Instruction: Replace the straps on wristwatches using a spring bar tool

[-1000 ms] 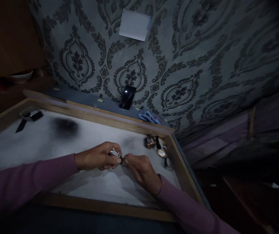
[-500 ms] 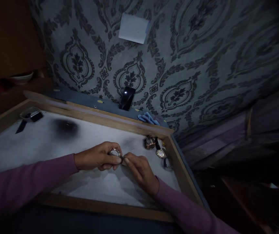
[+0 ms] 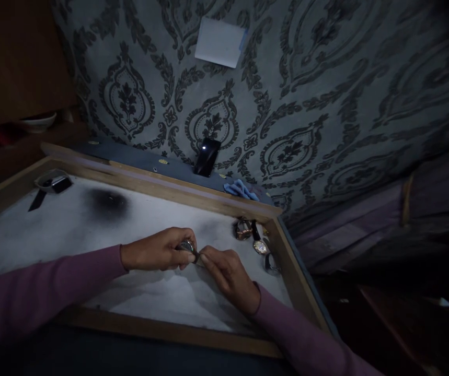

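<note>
A round-faced wristwatch (image 3: pixel 187 246) is held above the white-bottomed wooden tray (image 3: pixel 149 292). My left hand (image 3: pixel 165 249) is closed around its case, thumb below the dial and fingers over the top. My right hand (image 3: pixel 226 274) pinches the dark strap (image 3: pixel 197 256) at the right side of the case; most of the strap is hidden by the fingers. By the tray's right wall lie several other watches: a brown-gold one (image 3: pixel 243 228), one with a black strap and pale dial (image 3: pixel 260 245), and a dark one (image 3: pixel 272 263).
In the tray's far left corner sit a clear round container (image 3: pixel 47 180) and a black-strapped square watch (image 3: pixel 61 184). Behind the tray, a phone (image 3: pixel 207 156) leans against the patterned wall, with a blue cloth (image 3: pixel 241 189) beside it. White paper (image 3: pixel 221 43) is on the wall.
The watch has tilted in my left hand, so its dial now looks darker and more slanted. Both hands keep their grip in nearly the same place; the view has shifted slightly.
</note>
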### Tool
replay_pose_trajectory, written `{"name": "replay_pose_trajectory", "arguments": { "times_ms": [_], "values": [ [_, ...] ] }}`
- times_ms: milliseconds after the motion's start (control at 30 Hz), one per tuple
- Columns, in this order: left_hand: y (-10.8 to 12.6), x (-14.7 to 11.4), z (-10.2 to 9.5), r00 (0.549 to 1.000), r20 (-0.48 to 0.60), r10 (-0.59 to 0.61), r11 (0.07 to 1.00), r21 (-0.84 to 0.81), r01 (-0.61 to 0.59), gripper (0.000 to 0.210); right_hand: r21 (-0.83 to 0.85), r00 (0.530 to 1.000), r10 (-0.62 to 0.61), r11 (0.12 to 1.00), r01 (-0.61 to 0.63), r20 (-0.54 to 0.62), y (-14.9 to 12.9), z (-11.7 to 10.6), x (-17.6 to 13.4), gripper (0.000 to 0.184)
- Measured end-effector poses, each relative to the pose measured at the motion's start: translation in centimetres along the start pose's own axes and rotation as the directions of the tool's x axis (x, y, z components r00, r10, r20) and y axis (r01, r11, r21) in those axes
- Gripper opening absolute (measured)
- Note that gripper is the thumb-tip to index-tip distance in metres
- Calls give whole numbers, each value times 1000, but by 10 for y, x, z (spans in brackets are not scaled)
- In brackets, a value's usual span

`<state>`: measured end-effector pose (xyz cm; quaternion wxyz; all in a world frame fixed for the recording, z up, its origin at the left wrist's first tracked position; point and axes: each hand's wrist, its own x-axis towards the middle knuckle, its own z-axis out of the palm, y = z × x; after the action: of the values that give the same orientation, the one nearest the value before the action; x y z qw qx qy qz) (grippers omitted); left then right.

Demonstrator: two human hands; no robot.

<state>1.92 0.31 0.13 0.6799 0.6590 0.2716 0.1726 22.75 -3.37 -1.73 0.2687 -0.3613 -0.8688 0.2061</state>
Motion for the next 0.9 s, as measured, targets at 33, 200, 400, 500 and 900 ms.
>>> {"name": "replay_pose_trajectory", "arguments": {
  "times_ms": [33,200,400,500,900],
  "values": [
    [-1,0,0,1000,9,-3,1000,-22,3,19,-25,1000,-14,1000,14,4,1,0,-1,31],
    [-3,2,1,999,39,-16,993,-120,21,23,-85,997,-78,993,78,5,7,0,-5,28],
    [5,2,1,1000,26,0,985,-171,4,29,-35,999,-31,999,31,-13,1,-5,0,29],
    [8,1,0,999,34,4,983,-186,2,28,17,1000,13,1000,-13,-18,-1,-8,3,31],
    [5,2,-4,998,56,0,988,-157,9,24,203,988,153,969,-144,-26,-3,-11,6,36]
  ]
}}
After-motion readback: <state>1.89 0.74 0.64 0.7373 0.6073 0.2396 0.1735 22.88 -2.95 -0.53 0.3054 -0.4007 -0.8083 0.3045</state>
